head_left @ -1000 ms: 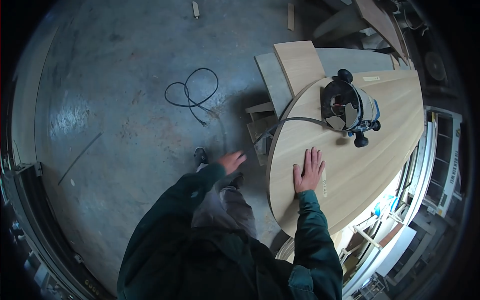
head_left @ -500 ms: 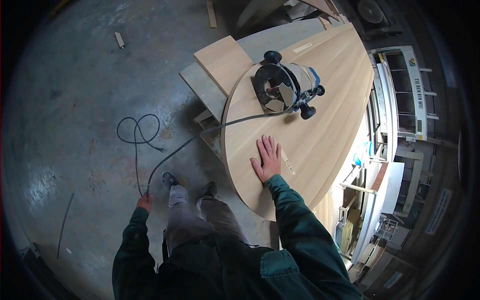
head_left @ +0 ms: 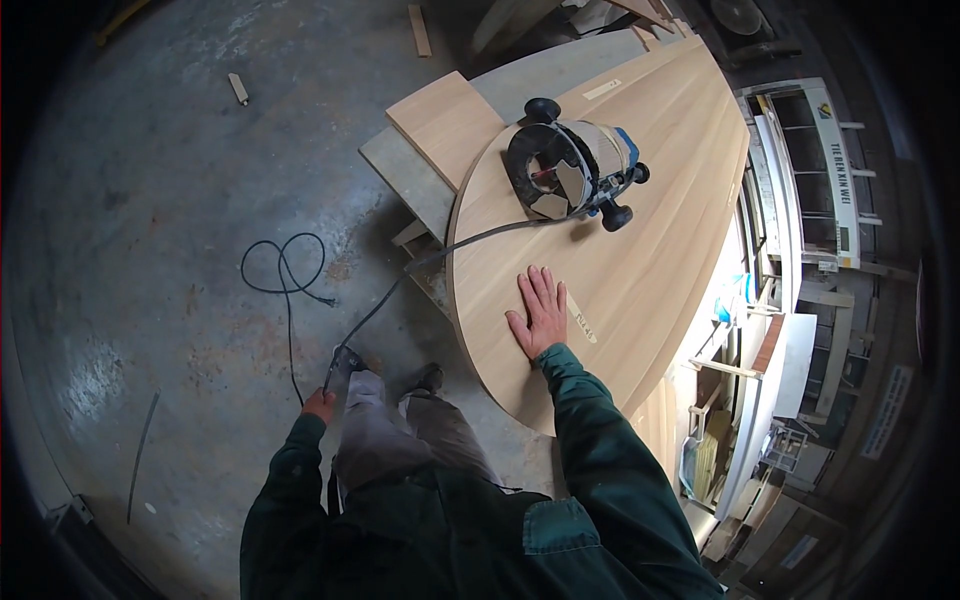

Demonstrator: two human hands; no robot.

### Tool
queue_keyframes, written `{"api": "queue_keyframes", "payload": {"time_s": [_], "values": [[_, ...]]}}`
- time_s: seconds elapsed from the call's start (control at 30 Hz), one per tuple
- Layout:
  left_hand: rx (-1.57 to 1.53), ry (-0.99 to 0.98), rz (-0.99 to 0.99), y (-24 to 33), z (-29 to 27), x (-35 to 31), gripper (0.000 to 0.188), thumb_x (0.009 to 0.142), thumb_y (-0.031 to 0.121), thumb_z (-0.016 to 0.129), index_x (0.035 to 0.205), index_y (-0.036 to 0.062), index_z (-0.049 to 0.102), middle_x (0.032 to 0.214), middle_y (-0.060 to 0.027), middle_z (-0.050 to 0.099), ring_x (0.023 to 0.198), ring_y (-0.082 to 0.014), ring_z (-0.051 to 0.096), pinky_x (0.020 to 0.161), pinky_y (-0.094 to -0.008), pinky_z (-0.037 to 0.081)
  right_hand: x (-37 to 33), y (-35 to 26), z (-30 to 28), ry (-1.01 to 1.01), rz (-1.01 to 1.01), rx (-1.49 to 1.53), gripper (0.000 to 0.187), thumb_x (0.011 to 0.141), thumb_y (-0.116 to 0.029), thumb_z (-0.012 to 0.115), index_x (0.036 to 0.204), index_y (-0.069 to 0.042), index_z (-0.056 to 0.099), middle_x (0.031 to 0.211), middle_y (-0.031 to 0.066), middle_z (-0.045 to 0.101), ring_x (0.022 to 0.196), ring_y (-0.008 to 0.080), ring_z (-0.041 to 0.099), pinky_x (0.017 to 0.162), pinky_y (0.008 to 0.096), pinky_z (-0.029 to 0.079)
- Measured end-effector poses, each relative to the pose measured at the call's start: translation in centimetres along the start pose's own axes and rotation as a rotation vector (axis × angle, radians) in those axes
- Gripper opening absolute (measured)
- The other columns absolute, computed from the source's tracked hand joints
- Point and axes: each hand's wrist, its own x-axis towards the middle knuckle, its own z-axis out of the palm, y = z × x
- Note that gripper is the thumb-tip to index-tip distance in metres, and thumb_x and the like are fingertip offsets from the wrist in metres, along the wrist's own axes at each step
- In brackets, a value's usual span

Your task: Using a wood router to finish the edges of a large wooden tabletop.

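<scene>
My right hand [head_left: 543,312] lies flat on a large oval wooden tabletop [head_left: 640,260], its fingers spread, beside a strip of masking tape [head_left: 582,322]. Down at my left side, my left hand [head_left: 320,404] is closed around a black power cord [head_left: 375,302]. From that hand the cord rises over the tabletop's left edge to a router [head_left: 575,170], which lies on its side on the wood. Its round black base and cutter opening face left, and its black knobs stick out. The cord's other end lies looped on the floor, with its tip [head_left: 328,301] showing.
A smaller board [head_left: 447,128] rests on a grey panel [head_left: 405,175] beyond the tabletop's left edge. Wood offcuts [head_left: 238,89] and a thin dark strip [head_left: 143,455] lie on the concrete floor. Racks and stacked panels [head_left: 785,365] stand along the right.
My left hand has moved slightly right, toward my leg, and the cord shifts with it. My right hand stays flat on the tabletop. The router has not moved on the wood.
</scene>
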Motion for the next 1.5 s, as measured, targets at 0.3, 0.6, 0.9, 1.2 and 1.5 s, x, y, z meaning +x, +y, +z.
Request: {"api": "queue_keyframes", "payload": {"time_s": [0.3, 0.6, 0.9, 1.2, 1.5], "values": [[-0.048, 0.139, -0.051, -1.4, -0.2, -0.3, 0.034, 0.091, 0.036, 0.052, 0.106, 0.0061, 0.058, 0.1, -0.0195, 0.065, 0.097, -0.0398, 0.061, 0.083, -0.0467, 0.048, 0.0, 0.1, 0.2, 0.017, 0.001, 0.008, 0.069, 0.084, -0.038, 0.058, 0.144, -0.012, 0.037, 0.152, 0.0098, 0.029, 0.142, 0.0316, 0.019, 0.114, 0.0527, 0.009], [-0.045, 0.06, -0.057, -1.3, 1.2, -0.8, 0.034, 0.088, 0.037, 0.056, 0.104, 0.0074, 0.059, 0.099, -0.0179, 0.066, 0.098, -0.0385, 0.061, 0.084, -0.0442, 0.049, -0.2, 0.2, 0.0, 0.026, 0.012, -0.006, 0.068, 0.084, -0.039, 0.059, 0.143, -0.012, 0.038, 0.151, 0.0101, 0.03, 0.142, 0.0314, 0.02, 0.113, 0.0527, 0.01], [-0.024, 0.086, 0.03, 0.3, 0.1, 0.7, 0.032, 0.087, 0.033, 0.06, 0.105, 0.0069, 0.06, 0.1, -0.0174, 0.065, 0.098, -0.0366, 0.061, 0.084, -0.0429, 0.048, -0.2, 0.4, -0.2, 0.051, 0.007, 0.026, 0.066, 0.084, -0.041, 0.06, 0.141, -0.015, 0.04, 0.15, 0.0073, 0.033, 0.141, 0.0291, 0.022, 0.114, 0.0519, 0.011], [-0.074, -0.089, 0.163, 3.7, -0.7, -1.6, 0.04, 0.087, 0.033, 0.059, 0.118, 0.0072, 0.058, 0.115, -0.0187, 0.06, 0.108, -0.036, 0.057, 0.092, -0.042, 0.045, -0.5, 0.6, -0.1, 0.094, -0.002, 0.068, 0.064, 0.085, -0.038, 0.059, 0.141, -0.014, 0.041, 0.15, 0.0077, 0.033, 0.141, 0.0296, 0.023, 0.113, 0.0522, 0.011], [0.278, -0.198, 0.125, 0.8, -0.3, -1.8, 0.055, 0.086, 0.048, 0.054, 0.128, 0.013, 0.054, 0.133, -0.0168, 0.05, 0.123, -0.0359, 0.047, 0.104, -0.0418, 0.037, 0.8, -2.1, 2.9, 0.178, 0.351, -0.022, 0.066, 0.09, -0.044, 0.051, 0.146, -0.013, 0.031, 0.153, 0.0097, 0.026, 0.143, 0.032, 0.017, 0.112, 0.0548, 0.01]]}}
